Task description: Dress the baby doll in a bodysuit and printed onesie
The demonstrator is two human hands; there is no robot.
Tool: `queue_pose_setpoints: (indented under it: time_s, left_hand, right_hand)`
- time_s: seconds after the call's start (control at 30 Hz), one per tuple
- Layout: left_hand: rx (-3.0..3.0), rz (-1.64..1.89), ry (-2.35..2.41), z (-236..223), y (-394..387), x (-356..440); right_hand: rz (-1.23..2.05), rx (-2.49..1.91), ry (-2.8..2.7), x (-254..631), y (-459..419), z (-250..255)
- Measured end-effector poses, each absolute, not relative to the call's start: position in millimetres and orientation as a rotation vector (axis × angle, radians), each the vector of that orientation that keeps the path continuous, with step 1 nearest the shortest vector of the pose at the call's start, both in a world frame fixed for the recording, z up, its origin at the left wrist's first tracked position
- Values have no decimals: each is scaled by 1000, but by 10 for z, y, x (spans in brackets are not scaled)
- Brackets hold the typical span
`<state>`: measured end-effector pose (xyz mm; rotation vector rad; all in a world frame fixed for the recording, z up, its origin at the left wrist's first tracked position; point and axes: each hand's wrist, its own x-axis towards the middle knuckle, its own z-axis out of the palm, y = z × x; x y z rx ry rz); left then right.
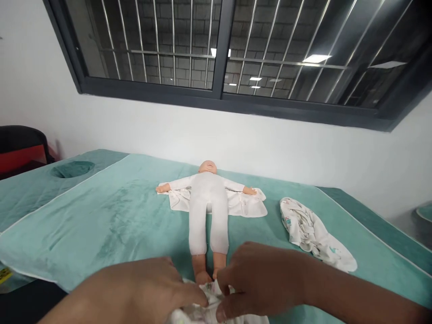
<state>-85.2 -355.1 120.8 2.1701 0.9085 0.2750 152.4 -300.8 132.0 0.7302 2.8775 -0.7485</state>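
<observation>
A baby doll (207, 202) in a white body suit lies on its back with arms spread, on a white cloth (243, 204) over a teal bed cover (111, 216). At the doll's feet, near the front edge, both my hands pinch a white printed garment (211, 297). My left hand (145, 288) is closed on its left side. My right hand (266, 276) grips its right side with thumb and fingers. Most of the garment is hidden below the picture's edge.
A second crumpled white printed garment (313, 231) lies to the right of the doll. A round face hole (72, 168) shows in the bed at the left. A black and red chair (20, 146) stands far left. A white wall and barred window are behind.
</observation>
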Motion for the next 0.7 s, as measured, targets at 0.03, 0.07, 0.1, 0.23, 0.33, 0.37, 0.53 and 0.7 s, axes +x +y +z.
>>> queue_pose_setpoints:
  time_s: [0.03, 0.07, 0.1, 0.23, 0.33, 0.37, 0.53, 0.7]
  left_hand:
    - [2172, 298, 928, 1283, -3516, -910]
    - [2168, 350, 972, 1351, -3470, -973]
    - [2154, 441, 1049, 1405, -3412, -1033]
    - [1886, 1271, 1365, 1367, -3127, -1134]
    - [1593, 1627, 1546, 994, -2939, -1061]
    - [1552, 1593, 1623, 813, -2886, -1029]
    - [1651, 1051, 1865, -58, -2682, -1007]
    - [1889, 1079, 2242, -85, -2572, -1025]
  right_hand:
    - [-713, 737, 2874, 1494, -2990, 1422]
    - [-746, 729, 2857, 1463, -2964, 1521]
    - [-852, 695, 2824, 1424, -2927, 1610]
    - [-1698, 650, 2779, 1109, -2650, 1708]
    - [-2200, 972, 2977, 740, -2314, 1403]
    - [-2286, 1076, 2988, 625, -2188, 1245]
    - [-1827, 1355, 3153, 413, -1542, 441]
    - [-878, 1881, 3357, 851, -812, 153]
